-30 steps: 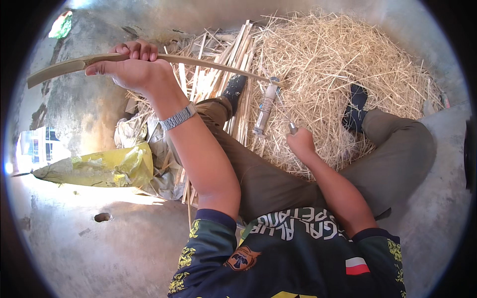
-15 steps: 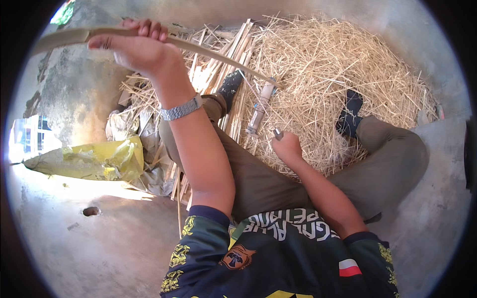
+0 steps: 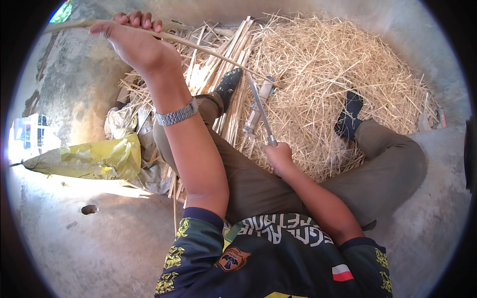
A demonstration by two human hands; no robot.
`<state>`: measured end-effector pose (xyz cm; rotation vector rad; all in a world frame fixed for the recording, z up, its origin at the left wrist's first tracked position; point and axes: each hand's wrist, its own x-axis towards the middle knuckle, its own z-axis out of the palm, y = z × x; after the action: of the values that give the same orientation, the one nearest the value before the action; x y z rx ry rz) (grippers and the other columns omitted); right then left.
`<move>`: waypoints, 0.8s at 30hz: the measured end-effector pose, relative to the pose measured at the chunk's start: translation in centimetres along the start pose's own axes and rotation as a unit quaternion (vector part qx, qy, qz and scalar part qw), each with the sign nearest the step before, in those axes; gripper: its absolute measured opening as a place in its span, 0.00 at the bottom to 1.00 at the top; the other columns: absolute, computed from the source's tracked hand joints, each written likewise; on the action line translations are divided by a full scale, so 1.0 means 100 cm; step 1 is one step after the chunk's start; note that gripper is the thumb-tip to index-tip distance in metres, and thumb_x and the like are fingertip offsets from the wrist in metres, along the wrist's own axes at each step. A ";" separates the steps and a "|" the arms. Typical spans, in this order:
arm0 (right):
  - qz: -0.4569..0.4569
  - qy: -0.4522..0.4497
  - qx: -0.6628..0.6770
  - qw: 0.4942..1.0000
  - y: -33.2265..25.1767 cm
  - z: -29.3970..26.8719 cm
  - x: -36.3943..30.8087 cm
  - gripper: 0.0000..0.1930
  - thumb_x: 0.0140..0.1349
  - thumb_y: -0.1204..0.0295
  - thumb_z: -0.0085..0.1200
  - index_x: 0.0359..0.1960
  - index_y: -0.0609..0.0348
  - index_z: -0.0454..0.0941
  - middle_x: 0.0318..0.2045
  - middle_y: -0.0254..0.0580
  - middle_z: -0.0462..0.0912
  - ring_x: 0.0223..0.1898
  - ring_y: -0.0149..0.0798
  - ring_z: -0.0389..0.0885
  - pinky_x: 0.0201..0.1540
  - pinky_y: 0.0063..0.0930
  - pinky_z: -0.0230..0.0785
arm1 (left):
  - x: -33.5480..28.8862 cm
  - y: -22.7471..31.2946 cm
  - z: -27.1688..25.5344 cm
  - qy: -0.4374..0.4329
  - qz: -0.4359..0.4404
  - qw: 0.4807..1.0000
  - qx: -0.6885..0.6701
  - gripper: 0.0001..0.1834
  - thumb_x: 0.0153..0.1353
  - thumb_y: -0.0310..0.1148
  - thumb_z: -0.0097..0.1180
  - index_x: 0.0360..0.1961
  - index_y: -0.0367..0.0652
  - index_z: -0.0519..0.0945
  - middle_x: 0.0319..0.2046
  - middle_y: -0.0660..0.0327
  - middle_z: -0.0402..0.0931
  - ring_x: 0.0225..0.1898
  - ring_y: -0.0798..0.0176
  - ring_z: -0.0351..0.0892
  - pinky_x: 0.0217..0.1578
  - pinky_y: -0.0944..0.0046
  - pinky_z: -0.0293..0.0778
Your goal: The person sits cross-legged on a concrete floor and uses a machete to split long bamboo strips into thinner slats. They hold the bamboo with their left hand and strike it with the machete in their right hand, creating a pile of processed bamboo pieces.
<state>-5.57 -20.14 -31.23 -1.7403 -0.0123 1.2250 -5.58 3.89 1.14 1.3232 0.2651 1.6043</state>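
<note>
Raised at the upper left, my left hand [image 3: 144, 47] is closed round a long, thin strip of bamboo or wood [image 3: 208, 51]. The strip slopes down to the right, its far end over the straw. Near the middle, my right hand [image 3: 279, 158] grips a knife [image 3: 262, 110] by its handle, mostly hidden in the fist. Its narrow blade points up and away, with the tip close to the strip; whether they touch I cannot tell. Just beyond the blade, a short wooden piece with metal fittings [image 3: 254, 119] lies on the straw.
Straw-like shavings [image 3: 328, 64] are heaped between my legs and the back wall [image 3: 298, 7]. Long split sticks [image 3: 238, 47] lie beside my left foot [image 3: 228, 82]. A yellow sack [image 3: 99, 156] sits at the left, near a hole in the concrete floor [image 3: 89, 209].
The knife's blade, hardly visible before, now shows along its length. My right hand has shifted slightly left and nearer. The strip has turned and looks thinner in my left hand.
</note>
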 end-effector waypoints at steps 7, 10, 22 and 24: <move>0.141 0.004 0.194 0.971 -0.021 -0.014 -0.014 0.08 0.56 0.76 0.57 0.29 0.57 0.68 0.15 0.30 0.65 0.12 0.28 0.62 0.15 0.29 0.57 | -0.009 -0.007 0.014 -0.011 0.077 0.997 -0.017 0.22 0.73 0.55 0.51 0.44 0.48 0.61 0.28 0.62 0.64 0.27 0.65 0.65 0.27 0.64 0.65; 0.089 0.024 0.227 0.969 -0.035 -0.020 -0.020 0.08 0.57 0.75 0.58 0.28 0.57 0.68 0.14 0.31 0.65 0.12 0.28 0.63 0.15 0.30 0.58 | -0.011 -0.014 0.012 -0.041 0.080 0.996 -0.019 0.22 0.73 0.53 0.52 0.46 0.48 0.61 0.26 0.63 0.64 0.24 0.67 0.64 0.25 0.65 0.64; -0.228 0.011 -0.031 0.973 -0.084 -0.035 -0.050 0.14 0.57 0.71 0.59 0.18 0.58 0.69 0.15 0.30 0.72 0.16 0.25 0.67 0.21 0.30 0.59 | -0.037 0.003 0.043 -0.002 0.066 0.998 -0.003 0.30 0.69 0.66 0.48 0.35 0.47 0.70 0.21 0.68 0.61 0.18 0.71 0.59 0.18 0.69 0.54; -0.188 0.023 -0.044 0.981 -0.085 -0.038 -0.043 0.14 0.57 0.70 0.59 0.18 0.58 0.69 0.15 0.30 0.72 0.17 0.25 0.67 0.22 0.30 0.60 | -0.036 0.001 0.040 -0.008 0.065 0.998 0.001 0.30 0.68 0.66 0.48 0.34 0.47 0.69 0.20 0.69 0.61 0.18 0.71 0.58 0.17 0.69 0.54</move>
<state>-0.83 -20.44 -22.17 -1.7431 -0.3572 0.9157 -2.63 -0.61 0.53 1.3793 0.1745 1.6999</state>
